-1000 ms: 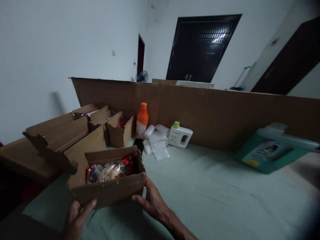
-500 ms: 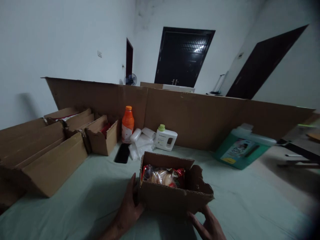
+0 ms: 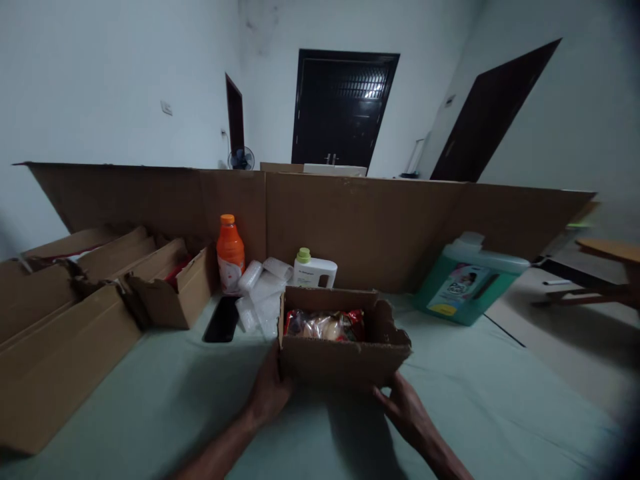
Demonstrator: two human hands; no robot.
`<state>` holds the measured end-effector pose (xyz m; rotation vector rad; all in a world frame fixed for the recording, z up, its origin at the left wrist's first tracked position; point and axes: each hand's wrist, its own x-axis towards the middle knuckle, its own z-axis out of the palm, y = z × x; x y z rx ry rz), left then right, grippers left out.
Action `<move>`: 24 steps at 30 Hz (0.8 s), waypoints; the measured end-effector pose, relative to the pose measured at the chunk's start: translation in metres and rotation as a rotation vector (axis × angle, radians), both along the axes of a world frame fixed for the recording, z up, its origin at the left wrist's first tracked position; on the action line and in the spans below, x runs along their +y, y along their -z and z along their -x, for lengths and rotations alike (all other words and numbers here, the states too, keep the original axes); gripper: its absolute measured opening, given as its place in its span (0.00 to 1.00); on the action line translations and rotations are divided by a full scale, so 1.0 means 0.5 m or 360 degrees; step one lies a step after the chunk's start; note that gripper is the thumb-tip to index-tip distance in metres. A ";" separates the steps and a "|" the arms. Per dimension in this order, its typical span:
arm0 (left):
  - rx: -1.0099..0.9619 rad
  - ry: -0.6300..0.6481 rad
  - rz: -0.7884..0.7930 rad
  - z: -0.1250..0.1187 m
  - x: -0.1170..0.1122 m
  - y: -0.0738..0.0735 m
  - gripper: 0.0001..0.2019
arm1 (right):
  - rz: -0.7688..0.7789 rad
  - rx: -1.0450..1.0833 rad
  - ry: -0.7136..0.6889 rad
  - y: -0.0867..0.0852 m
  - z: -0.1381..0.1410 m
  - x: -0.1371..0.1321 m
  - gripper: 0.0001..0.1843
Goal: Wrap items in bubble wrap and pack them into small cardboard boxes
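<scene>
Between my hands is a small open-topped cardboard box [image 3: 340, 363], its right end cut in a ragged curve. Inside it lies a shiny red-and-clear plastic packet [image 3: 325, 325] with pale pieces showing through. My left hand [image 3: 270, 393] grips the box's left end, the fingertips hidden behind it. At the lower right corner, my right hand [image 3: 405, 403] holds the box with the thumb in front and the other fingers partly underneath. A shadow falls on the green cloth below; whether the base touches the cloth I cannot tell.
Several cardboard boxes [image 3: 65, 360] stand at left. Behind the held box are an orange bottle [image 3: 231, 257], clear plastic packaging [image 3: 265, 293], a black phone [image 3: 221, 320] and a white jug [image 3: 314, 272]. A green liquid jug [image 3: 465, 283] stands right, before a cardboard wall [image 3: 360, 230].
Both hands have moved the cardboard box forward, nearer the white jug, whose lower part it now covers. The camera view has turned slightly to the right.
</scene>
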<state>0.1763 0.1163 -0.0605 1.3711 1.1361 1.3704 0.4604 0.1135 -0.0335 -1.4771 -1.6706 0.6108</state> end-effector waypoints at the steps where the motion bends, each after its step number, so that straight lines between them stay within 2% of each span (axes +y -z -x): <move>1: 0.0014 0.0000 -0.0017 -0.011 0.029 0.002 0.31 | 0.0030 0.0025 -0.0001 -0.004 -0.005 0.024 0.20; 4: 0.0064 -0.0046 -0.0059 -0.031 0.093 0.011 0.36 | 0.0124 0.0115 0.0010 -0.003 -0.013 0.085 0.27; 6: 0.0079 -0.0079 -0.0083 -0.037 0.111 0.021 0.38 | 0.0147 0.0169 0.0019 0.011 -0.014 0.109 0.30; 12: 0.0114 -0.0130 -0.0098 -0.044 0.116 0.048 0.41 | 0.0156 0.0185 0.0067 0.060 -0.022 0.116 0.29; 14: 0.0120 -0.0132 -0.0096 -0.048 0.124 0.047 0.42 | 0.0162 0.0138 0.0088 0.059 -0.018 0.114 0.29; 17: 0.0123 -0.0148 -0.0091 -0.051 0.137 0.039 0.41 | 0.0173 0.0087 0.0130 0.040 -0.002 0.116 0.30; 20: 0.0120 -0.0145 -0.0093 -0.043 0.126 0.033 0.39 | 0.0176 -0.0001 0.0153 0.017 0.011 0.115 0.28; 24: 0.0289 -0.0162 -0.0038 0.008 0.053 0.039 0.38 | 0.0165 -0.0035 0.0163 0.008 -0.010 0.087 0.29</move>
